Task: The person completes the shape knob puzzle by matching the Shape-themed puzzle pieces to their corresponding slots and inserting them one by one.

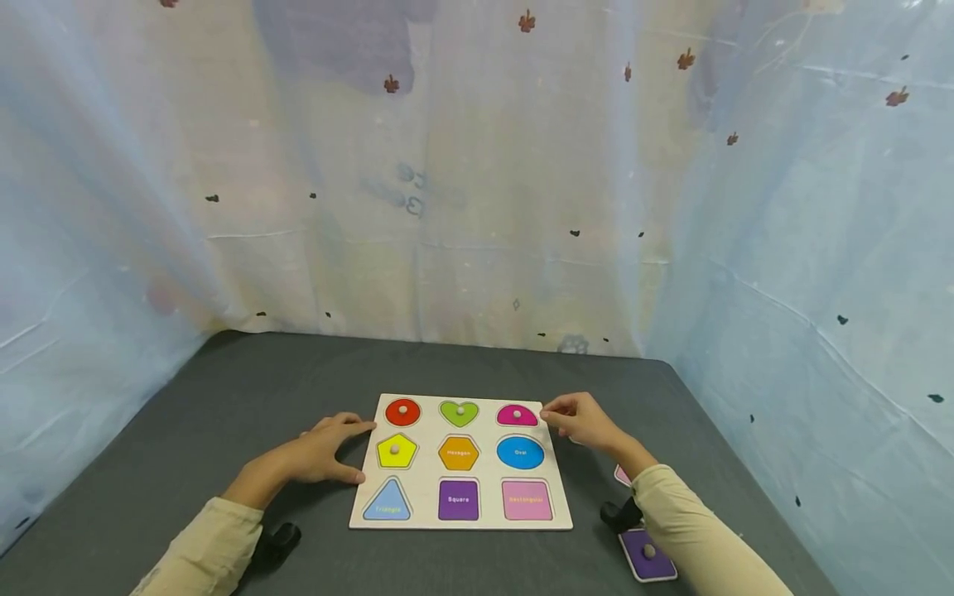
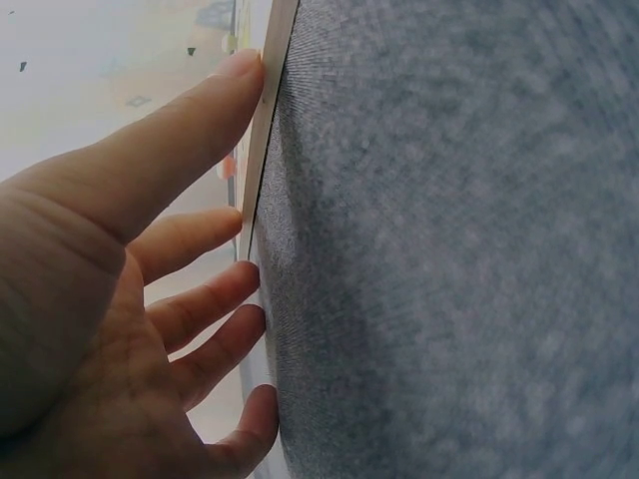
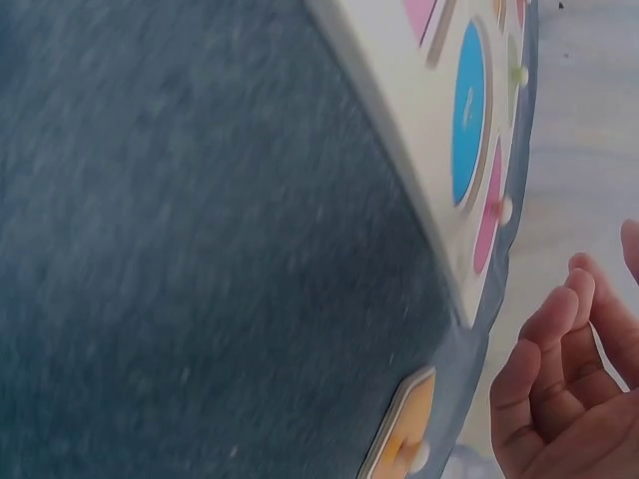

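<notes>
A white shape puzzle board [image 1: 427, 476] lies on the grey table. Knobbed pieces fill several slots: a red circle [image 1: 402, 406], a green heart [image 1: 459, 420], a magenta semicircle [image 1: 509, 419] and a yellow pentagon [image 1: 402, 443]. The hexagon, oval, triangle, square and rectangle slots show printed words. My left hand [image 1: 328, 449] touches the board's left edge, thumb and fingers spread. Near the board's far right corner is my right hand [image 1: 585, 422], its fingers loosely bent and holding nothing in the right wrist view. Below it lies an orange knobbed piece [image 3: 409, 429].
A purple square piece [image 1: 637, 563] with a knob lies on the right, partly beside the sleeve. Behind the right wrist a pink piece [image 1: 622, 475] is mostly hidden. A pale patterned curtain [image 1: 477, 207] hangs around the table [image 1: 313, 364].
</notes>
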Demonstrator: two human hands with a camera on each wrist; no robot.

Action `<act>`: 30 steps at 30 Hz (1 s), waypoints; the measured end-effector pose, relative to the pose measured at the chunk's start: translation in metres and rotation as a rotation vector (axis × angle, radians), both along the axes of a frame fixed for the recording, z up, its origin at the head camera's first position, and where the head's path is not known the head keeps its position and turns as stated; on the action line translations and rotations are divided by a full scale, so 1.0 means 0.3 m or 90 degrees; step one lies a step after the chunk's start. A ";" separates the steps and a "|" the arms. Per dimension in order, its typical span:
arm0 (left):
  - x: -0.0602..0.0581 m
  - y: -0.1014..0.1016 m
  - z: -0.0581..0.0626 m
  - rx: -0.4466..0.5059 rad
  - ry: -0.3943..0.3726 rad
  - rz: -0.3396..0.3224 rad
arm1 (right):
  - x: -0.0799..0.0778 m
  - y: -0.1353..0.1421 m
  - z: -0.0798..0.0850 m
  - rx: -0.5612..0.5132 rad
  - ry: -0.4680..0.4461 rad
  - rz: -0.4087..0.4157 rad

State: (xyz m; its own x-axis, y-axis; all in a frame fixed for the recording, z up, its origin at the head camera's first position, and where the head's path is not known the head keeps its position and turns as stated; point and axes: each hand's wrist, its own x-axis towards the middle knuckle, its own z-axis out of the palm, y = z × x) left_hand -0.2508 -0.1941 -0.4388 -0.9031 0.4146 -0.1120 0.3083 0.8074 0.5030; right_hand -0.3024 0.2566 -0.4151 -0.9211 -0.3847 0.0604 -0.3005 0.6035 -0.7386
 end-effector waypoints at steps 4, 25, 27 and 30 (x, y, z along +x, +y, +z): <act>0.000 0.004 -0.002 0.001 -0.001 0.000 | 0.001 0.035 -0.002 -0.019 -0.007 0.016; -0.002 -0.002 -0.012 -0.002 0.001 0.009 | -0.005 0.117 -0.001 -0.006 -0.033 -0.046; -0.003 -0.002 -0.013 -0.002 -0.001 0.009 | -0.004 0.125 0.002 -0.008 -0.038 -0.049; -0.005 -0.001 -0.014 0.001 -0.001 0.010 | -0.010 0.144 -0.002 -0.007 -0.047 -0.058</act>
State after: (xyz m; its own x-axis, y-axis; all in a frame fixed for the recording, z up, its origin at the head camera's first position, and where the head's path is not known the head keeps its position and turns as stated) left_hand -0.2522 -0.1945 -0.4429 -0.9089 0.4013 -0.1133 0.2951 0.8110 0.5051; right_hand -0.3054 0.2999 -0.4156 -0.9541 -0.2994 -0.0057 -0.1891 0.6173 -0.7637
